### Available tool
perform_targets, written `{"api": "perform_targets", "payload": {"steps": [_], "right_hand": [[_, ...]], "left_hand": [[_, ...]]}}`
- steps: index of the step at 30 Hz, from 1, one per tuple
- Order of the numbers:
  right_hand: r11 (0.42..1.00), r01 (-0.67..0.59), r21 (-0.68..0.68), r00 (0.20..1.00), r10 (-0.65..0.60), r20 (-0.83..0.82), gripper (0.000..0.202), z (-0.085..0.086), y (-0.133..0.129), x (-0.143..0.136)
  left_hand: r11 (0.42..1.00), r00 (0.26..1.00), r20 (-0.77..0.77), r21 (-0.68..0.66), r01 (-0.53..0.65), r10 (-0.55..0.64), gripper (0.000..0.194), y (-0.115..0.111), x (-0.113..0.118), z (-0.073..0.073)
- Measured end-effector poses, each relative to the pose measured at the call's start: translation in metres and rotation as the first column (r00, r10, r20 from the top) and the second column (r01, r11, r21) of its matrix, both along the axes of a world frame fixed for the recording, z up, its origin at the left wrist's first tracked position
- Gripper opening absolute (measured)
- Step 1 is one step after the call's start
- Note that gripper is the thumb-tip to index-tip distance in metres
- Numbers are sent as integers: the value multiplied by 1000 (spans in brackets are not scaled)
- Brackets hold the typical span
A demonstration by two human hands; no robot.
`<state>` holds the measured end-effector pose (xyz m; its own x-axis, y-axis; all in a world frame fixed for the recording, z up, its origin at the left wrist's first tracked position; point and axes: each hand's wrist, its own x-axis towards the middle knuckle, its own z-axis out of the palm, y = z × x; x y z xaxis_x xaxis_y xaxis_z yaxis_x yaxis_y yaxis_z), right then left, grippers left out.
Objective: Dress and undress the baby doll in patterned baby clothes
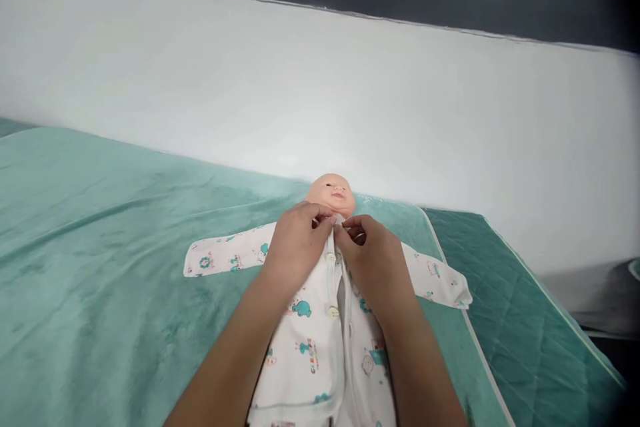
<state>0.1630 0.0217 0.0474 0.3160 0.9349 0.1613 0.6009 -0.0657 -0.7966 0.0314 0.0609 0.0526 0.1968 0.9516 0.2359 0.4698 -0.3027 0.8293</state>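
Note:
A baby doll (330, 192) lies on its back, its head pointing away from me. It wears a white garment (305, 373) printed with small teal and orange figures, its sleeves spread out to both sides. My left hand (303, 233) pinches the collar edge just under the doll's chin. Close beside it, my right hand (367, 247) pinches the other collar edge, fingertips nearly touching the left ones. Below my hands the front hangs partly apart, with a yellowish button (333, 311) on the left edge. The fingertips hide what lies exactly between them.
Under the doll is a light green blanket (125, 267), wrinkled on the left. A darker green quilted cover (520, 307) shows at the right. Behind the doll's head rises a white wall (300, 87) with a dark band above it.

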Motion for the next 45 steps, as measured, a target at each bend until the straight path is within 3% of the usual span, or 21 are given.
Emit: {"api": "perform_targets", "payload": {"steps": [6, 13, 18, 23, 27, 32, 40, 45], "right_hand": [[998, -50, -30, 991, 46, -125, 19, 1, 0, 5], [995, -97, -36, 962, 85, -260, 21, 2, -2, 17], [1000, 1, -19, 992, -4, -124, 24, 2, -2, 10], [999, -51, -4, 999, 51, -13, 26, 3, -3, 6], [998, -63, -16, 986, 60, -157, 20, 3, -2, 11], [994, -87, 69, 906, 108, -410, 27, 0, -1, 12], [977, -210, 36, 886, 206, -415, 28, -4, 0, 15], [981, -193, -14, 933, 179, -313, 33, -3, 2, 12]], "left_hand": [[996, 998, -18, -67, 59, -60, 15, 0, -2, 4], [995, 994, 102, -79, 56, -48, 15, -2, 0, 0], [995, 994, 101, -83, 55, -47, 15, -1, 1, -1], [995, 996, 50, -66, 77, -74, 15, 1, 1, -2], [994, 995, 40, -57, 91, -89, 16, 0, 0, -2], [995, 992, 89, -49, 91, -86, 15, -2, 1, -1], [990, 984, 145, -77, 116, -104, 8, -1, -1, -4], [984, 980, 132, -71, 160, -150, 15, -1, -1, -3]]}}
